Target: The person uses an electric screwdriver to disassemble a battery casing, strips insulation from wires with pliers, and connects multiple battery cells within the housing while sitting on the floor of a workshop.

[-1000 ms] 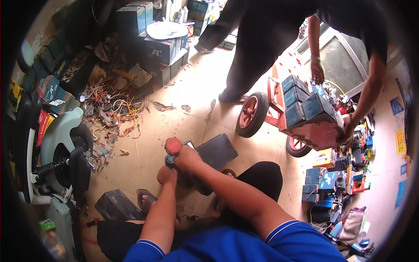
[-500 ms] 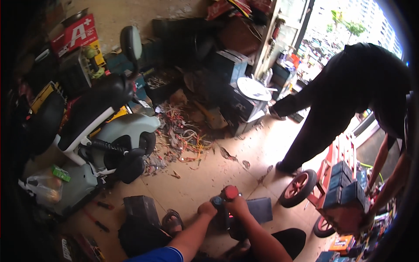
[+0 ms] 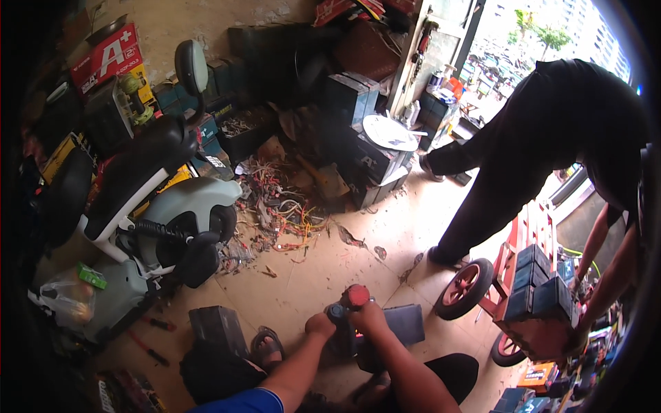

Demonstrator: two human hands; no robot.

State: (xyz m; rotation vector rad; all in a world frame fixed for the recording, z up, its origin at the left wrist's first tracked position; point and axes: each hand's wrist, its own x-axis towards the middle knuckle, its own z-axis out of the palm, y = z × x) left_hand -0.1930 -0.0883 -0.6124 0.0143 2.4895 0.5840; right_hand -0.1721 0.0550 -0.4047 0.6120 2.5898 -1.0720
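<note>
View tilted lower; red sign (image 3: pixel 107 56) upper-left; hands (image 3: pixel 344 322) apparently gripping tool (image 3: pixel 352 303).

Near the lower middle, the left hand (image 3: pixel 321 323) and right hand (image 3: pixel 368 318) both grip a power tool with a red cap (image 3: pixel 351 303) over a dark flat block (image 3: pixel 403 323) on the floor. To the left stands a white scooter (image 3: pixel 148 206). Far behind lies a tangle of wires (image 3: pixel 282 206). On the right, another person (image 3: pixel 551 144) bends over a red cart (image 3: pixel 530 296) loaded with batteries.
</note>
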